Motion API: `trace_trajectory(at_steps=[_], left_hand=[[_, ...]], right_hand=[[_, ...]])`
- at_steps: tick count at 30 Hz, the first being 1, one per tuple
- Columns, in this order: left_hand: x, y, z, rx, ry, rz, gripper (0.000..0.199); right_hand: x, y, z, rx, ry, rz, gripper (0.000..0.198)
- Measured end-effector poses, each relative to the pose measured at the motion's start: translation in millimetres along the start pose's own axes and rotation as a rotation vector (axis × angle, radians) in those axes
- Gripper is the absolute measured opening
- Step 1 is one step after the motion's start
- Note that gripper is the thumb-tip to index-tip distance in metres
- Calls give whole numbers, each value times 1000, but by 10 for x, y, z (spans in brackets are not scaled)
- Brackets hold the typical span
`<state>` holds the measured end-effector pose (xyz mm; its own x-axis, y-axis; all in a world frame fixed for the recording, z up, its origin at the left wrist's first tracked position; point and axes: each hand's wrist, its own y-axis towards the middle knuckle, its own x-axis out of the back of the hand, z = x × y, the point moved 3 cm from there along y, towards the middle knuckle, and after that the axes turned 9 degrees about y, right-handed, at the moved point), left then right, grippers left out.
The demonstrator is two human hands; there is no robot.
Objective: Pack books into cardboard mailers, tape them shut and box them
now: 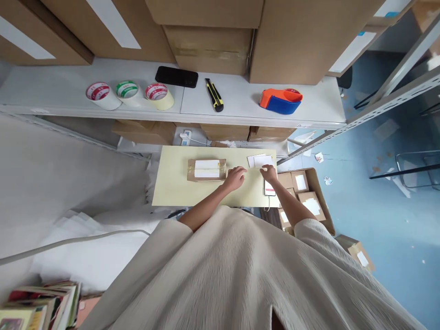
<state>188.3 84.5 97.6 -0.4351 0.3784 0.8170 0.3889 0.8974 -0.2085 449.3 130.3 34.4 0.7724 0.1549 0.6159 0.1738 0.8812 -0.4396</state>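
My left hand [236,178] is over the pale yellow table, just right of a small taped cardboard box [191,170] with a white label [206,168] on top. Its fingers are slightly curved and point right, with nothing visible in them. My right hand [269,173] reaches to the lower edge of some white paper labels [260,160], thumb and fingers a little apart. Whether the fingertips touch the paper is too small to tell. Beneath my right wrist lies a phone [270,189] with a lit screen and a cable, partly covered by the forearm.
The table [172,192] stands against a shelf [233,103]. On the shelf lie several tape rolls [160,97], a black phone [176,76], a box cutter [214,95] and a tape dispenser [281,101], before large cartons [292,41]. A carton of small boxes [311,204] is at right.
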Motion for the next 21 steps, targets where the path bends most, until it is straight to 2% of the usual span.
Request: trace_trajectory(at_steps=[9, 15, 21], left_hand=[[-230, -4, -26, 146, -30, 24, 44], [-302, -26, 14, 180, -52, 35, 44], [-382, 19, 0, 205, -80, 61, 43]], right_hand=[[-152, 543, -14, 147, -188, 73, 44], [-201, 638, -65, 194, -261, 93, 57], [-149, 634, -149, 263, -279, 118, 57]])
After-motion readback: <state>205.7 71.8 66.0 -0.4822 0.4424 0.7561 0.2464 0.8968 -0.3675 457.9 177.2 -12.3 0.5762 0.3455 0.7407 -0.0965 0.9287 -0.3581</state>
